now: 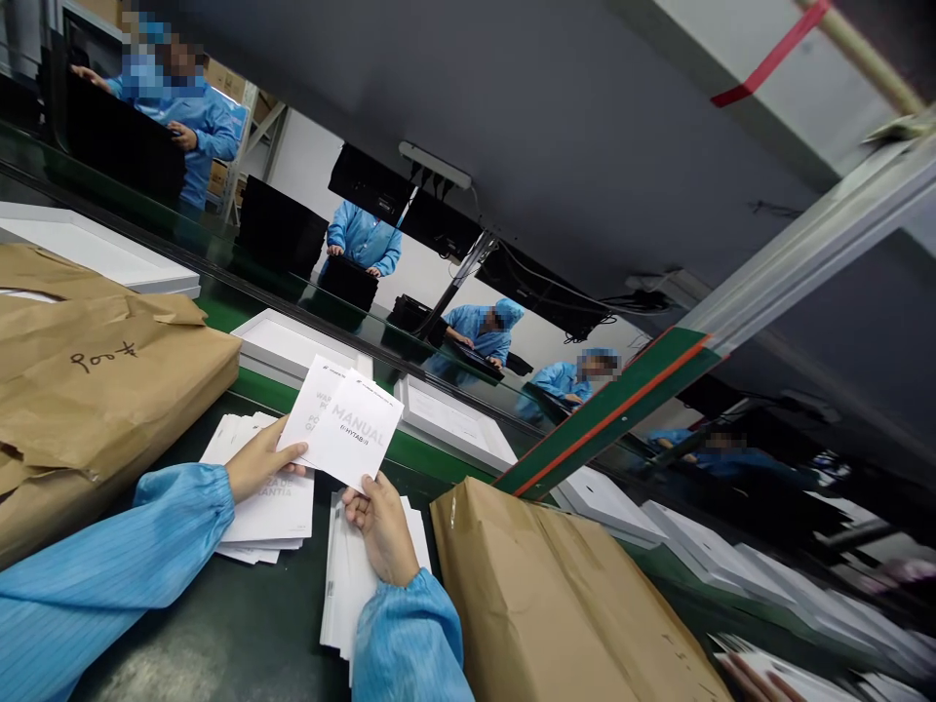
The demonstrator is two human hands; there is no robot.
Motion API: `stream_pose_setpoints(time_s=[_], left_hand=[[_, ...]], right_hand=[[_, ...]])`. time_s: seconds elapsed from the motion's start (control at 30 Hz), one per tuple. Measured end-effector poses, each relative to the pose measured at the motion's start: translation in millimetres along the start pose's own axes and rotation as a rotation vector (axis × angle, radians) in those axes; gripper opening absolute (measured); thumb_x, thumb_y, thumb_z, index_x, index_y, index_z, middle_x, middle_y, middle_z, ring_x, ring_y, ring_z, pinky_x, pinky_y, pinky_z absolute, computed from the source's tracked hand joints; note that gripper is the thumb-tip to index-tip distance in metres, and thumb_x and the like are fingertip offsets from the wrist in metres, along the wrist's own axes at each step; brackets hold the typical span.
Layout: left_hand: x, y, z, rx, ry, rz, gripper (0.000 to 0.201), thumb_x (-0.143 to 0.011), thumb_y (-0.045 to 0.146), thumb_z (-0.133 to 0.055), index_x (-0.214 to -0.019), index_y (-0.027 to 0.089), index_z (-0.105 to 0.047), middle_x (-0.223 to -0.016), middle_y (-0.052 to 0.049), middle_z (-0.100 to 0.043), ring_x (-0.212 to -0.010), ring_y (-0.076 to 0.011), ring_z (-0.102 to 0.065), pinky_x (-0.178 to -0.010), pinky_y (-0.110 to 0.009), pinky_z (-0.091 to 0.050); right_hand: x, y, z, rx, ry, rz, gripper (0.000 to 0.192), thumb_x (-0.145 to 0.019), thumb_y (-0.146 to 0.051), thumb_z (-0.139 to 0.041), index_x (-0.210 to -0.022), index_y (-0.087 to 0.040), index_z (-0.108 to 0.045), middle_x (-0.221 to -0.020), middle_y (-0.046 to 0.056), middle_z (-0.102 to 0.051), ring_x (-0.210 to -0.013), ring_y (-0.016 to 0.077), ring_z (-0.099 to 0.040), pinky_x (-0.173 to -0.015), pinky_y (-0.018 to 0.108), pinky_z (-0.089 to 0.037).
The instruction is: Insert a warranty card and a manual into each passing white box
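The left hand [257, 460] pinched the lower left edge of a white card [311, 408], thumb on top and fingers beneath, while the right hand [384, 531] pinched the bottom corner of a white booklet [360, 429] printed MANUAL, its thumb pressed on the front. The booklet overlapped the card, and both were held tilted up above the dark green table [219, 624]. Under the left hand lay a loose stack of white leaflets [267, 512], and under the right wrist a second stack of white booklets [343, 585], the two piles just beside each other near the table's front edge. A brown paper bundle [95, 390] with handwriting sat at the left edge of the table, and another brown bundle [556, 604] at the right, close to the second stack. Beyond the far edge, white trays [292, 341] lay in a row on a green belt, where people in blue coats [362, 239] worked at dark screens.
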State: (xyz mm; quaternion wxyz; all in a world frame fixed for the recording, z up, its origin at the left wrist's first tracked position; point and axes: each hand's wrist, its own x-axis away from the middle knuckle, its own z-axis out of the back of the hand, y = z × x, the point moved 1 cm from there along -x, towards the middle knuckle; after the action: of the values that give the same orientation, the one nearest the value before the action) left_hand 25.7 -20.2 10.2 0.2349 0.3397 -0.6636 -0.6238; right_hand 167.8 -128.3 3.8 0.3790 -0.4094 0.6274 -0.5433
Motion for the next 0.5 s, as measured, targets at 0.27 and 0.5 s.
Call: stream_pose_setpoints(time_s=[0.27, 0.5], left_hand=[[0, 2, -0.4, -0.016, -0.084, 0.003, 0.047, -0.063, 0.025, -0.052, -0.106, 0.016, -0.036, -0.075, -0.002, -0.059, -0.06, -0.0121, -0.056, -0.056, -0.023, -0.043], [-12, 4, 16.8, -0.092, 0.07, 0.046, 0.027, -0.067, 0.028, -0.044, -0.089, 0.014, -0.037, -0.041, 0.005, -0.052, -0.034, -0.0071, -0.043, -0.036, -0.016, -0.028]], right_hand=[[1, 2, -1, 0.025, 0.085, 0.063, 0.028, -0.073, -0.039, -0.044, -0.091, -0.019, -0.038, -0.053, -0.002, -0.055, -0.039, 0.008, -0.046, -0.037, 0.018, -0.024], [-1, 3, 7, -0.07, 0.254, 0.135, 0.027, -0.073, -0.043, -0.042, -0.092, -0.026, -0.034, -0.052, -0.006, -0.051, -0.04, 0.0093, -0.046, -0.04, 0.02, -0.027]])
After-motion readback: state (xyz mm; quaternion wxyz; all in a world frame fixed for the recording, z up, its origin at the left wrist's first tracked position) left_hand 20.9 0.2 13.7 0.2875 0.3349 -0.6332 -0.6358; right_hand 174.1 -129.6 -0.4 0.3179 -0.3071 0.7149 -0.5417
